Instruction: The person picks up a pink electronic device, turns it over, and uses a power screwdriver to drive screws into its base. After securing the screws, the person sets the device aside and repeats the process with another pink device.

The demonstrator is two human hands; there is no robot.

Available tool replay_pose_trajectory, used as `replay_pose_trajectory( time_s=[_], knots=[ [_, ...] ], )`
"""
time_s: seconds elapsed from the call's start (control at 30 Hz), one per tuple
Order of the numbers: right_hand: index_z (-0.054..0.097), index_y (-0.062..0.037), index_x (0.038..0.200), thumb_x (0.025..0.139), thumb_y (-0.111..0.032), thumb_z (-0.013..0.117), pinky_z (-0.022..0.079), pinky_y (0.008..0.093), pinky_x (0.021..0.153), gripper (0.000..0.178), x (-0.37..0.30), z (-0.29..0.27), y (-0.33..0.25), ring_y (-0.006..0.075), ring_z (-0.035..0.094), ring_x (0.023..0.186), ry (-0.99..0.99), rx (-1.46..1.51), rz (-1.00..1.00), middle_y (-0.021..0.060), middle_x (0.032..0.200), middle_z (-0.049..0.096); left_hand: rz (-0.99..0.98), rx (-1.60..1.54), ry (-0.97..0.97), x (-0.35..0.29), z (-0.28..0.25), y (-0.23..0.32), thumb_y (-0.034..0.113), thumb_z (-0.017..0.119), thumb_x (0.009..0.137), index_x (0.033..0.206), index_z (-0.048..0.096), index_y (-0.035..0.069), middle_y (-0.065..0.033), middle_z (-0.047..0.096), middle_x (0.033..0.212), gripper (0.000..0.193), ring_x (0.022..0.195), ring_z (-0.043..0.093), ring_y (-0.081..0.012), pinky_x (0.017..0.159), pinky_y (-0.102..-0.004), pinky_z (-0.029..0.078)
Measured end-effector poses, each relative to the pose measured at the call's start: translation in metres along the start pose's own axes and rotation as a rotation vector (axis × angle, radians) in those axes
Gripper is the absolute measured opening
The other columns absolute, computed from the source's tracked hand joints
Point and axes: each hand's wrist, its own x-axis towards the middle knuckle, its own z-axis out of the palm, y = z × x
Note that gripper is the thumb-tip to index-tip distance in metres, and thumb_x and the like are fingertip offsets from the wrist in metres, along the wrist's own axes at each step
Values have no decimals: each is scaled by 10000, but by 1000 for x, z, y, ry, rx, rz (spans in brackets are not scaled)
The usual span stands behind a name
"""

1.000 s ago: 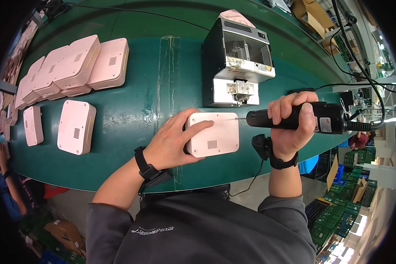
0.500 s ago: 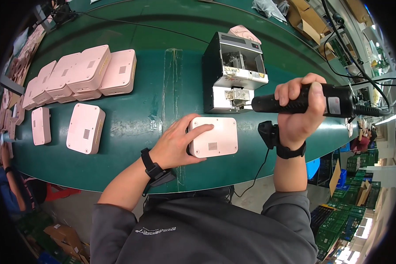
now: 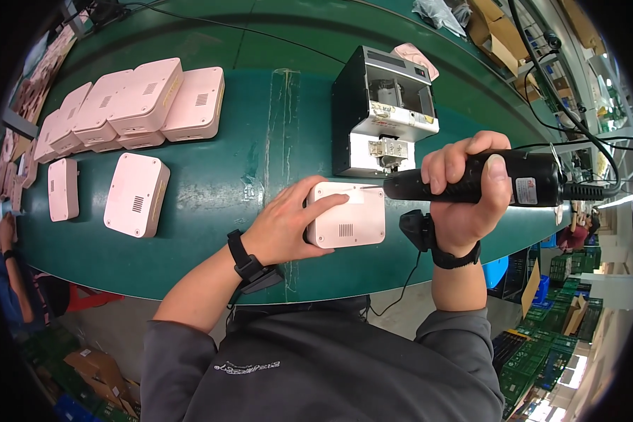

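My left hand [image 3: 281, 221] grips the left side of a pink plastic box [image 3: 362, 218], its index finger lying across the top. The box lies flat on the table, with a slotted vent, screw holes in its corners and a pale label partly under the finger. In my right hand [image 3: 471, 190] is a black electric screwdriver [image 3: 436, 179], held level with its cord off to the right. Its thin bit points left over the far edge of the box, near a hole there; whether the tip touches cannot be seen. Just beyond stands a black and silver screw feeder [image 3: 387, 112].
Several pink boxes [image 3: 144, 98] are piled at the far left. Nearer are another pink box [image 3: 137, 193] and a narrower one [image 3: 63, 190]. A pink part [image 3: 418, 60] lies behind the feeder. A dark cable [image 3: 246, 28] crosses the back of the green table [image 3: 211, 260].
The screwdriver has come away from the front of the screw feeder, toward me and left, so its bit is over the box. My left hand keeps its hold on the box.
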Motion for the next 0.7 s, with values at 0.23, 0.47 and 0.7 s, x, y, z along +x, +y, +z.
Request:
replay_pose_trajectory(
  time_s=[0.23,0.47,0.7],
  knots=[
    [465,-76,1024,953,-326,522,450,355,600,266,-2,4,14,167,474,547,-35,-69,27,57,704,493,-21,-19,-7,0,3,-1,253,873,597,1370,528,233,-157,446,1355,847,1187,532,-358,987,-459,467],
    [457,-79,998,943,-318,529,442,357,585,256,-1,3,25,171,469,544,-69,-33,49,62,699,490,-22,-5,-1,1,2,-3,259,873,611,1351,552,201,-153,458,1352,808,1175,540,-363,971,-447,479],
    [473,-76,992,948,-307,509,434,359,582,238,2,4,26,172,460,541,-11,-33,70,63,690,484,-4,1,17,2,2,-2,248,874,605,1351,548,201,-151,463,1349,815,1161,549,-361,958,-443,488]
  ],
)
